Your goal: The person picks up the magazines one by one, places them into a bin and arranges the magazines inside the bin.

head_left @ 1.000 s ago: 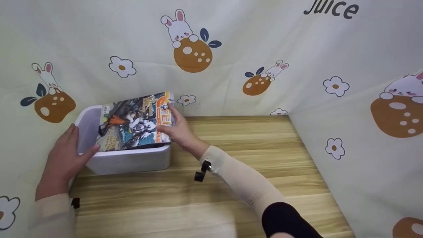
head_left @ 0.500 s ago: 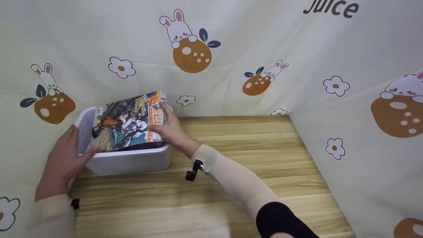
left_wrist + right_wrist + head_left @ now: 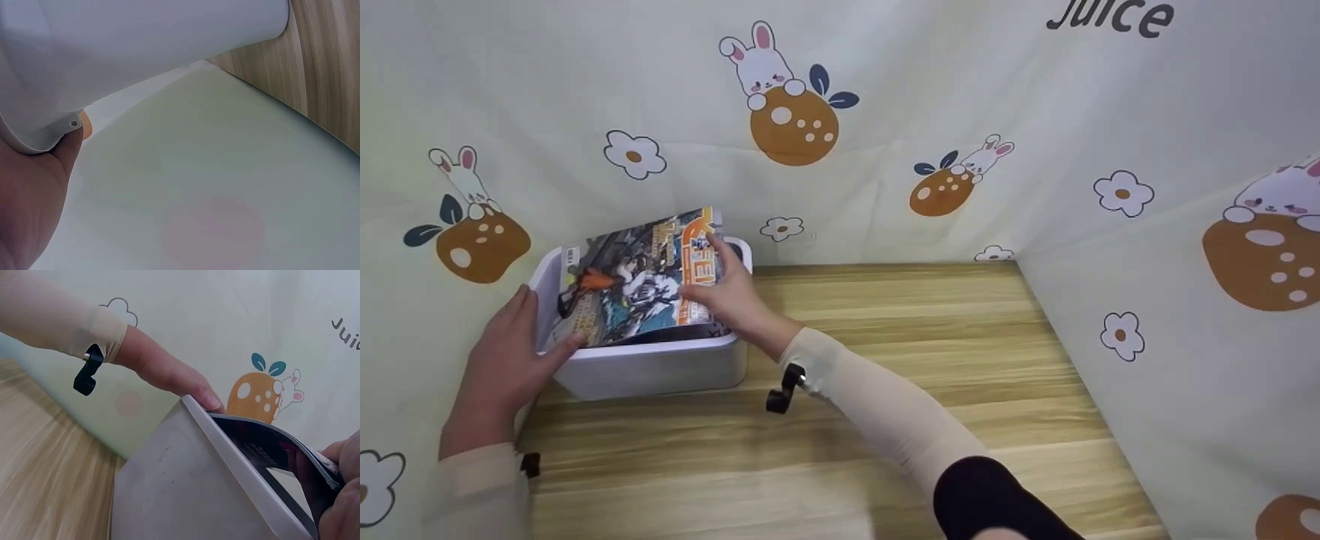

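Note:
A magazine [image 3: 626, 289] with a colourful illustrated cover lies tilted across the mouth of a white plastic bin [image 3: 652, 373]. My right hand [image 3: 739, 300] holds its right edge, thumb on the cover and the other fingers underneath. Seen from the right wrist, the magazine [image 3: 264, 439] bows upward above the bin's rim, its dark underside showing near my right hand [image 3: 349, 500]. At the bin's left end, my left hand [image 3: 506, 356] grips the rim, its thumb over the front corner. The left wrist view shows that hand [image 3: 28, 202] against the bin's outer wall [image 3: 140, 45].
The bin stands on a wood-grain tabletop [image 3: 885, 360], in its back left part. A pale curtain [image 3: 870, 67] printed with rabbits, oranges and flowers hangs behind and along the sides. Black clips [image 3: 786, 388] sit at both wrists.
My right hand has moved left with the magazine, bringing its right edge inside the bin's right rim. My left hand has stayed on the bin's left end.

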The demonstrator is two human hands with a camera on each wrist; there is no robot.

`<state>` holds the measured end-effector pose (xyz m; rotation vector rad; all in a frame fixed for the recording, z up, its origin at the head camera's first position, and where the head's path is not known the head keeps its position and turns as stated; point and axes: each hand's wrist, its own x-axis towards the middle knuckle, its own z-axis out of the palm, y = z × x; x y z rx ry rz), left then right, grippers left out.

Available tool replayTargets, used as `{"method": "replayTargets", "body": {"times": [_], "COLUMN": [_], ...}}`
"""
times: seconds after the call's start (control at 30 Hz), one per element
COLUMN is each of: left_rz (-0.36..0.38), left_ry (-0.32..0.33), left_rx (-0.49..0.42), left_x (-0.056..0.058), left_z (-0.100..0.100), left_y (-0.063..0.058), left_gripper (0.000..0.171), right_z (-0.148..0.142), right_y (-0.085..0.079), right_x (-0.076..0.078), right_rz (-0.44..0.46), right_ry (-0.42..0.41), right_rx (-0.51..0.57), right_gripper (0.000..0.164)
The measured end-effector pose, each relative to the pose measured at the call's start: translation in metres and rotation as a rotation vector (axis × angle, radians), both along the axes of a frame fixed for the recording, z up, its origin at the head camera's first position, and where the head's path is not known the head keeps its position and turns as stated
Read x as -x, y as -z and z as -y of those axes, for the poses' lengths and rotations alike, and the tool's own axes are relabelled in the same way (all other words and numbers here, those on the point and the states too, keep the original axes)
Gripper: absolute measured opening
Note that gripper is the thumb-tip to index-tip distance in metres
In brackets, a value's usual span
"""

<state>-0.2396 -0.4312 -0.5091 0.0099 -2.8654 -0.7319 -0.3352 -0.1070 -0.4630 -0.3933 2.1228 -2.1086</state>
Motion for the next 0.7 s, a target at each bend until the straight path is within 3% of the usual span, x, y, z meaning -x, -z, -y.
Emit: {"method": "replayTargets", "body": {"times": [0.7], "left_rz": [0.024], "left_ry": [-0.007], "left_rx": [0.001], "left_x": [-0.0008], "left_z": [-0.0018], "left_y": [-0.0019], "left_gripper": [0.117], "right_z": [-0.0006], "right_y": [-0.0009], "right_x": [0.0012], "right_rz": [0.005], "right_ry": [-0.011], "right_rx": [-0.032], "right_gripper": [0.106]}}
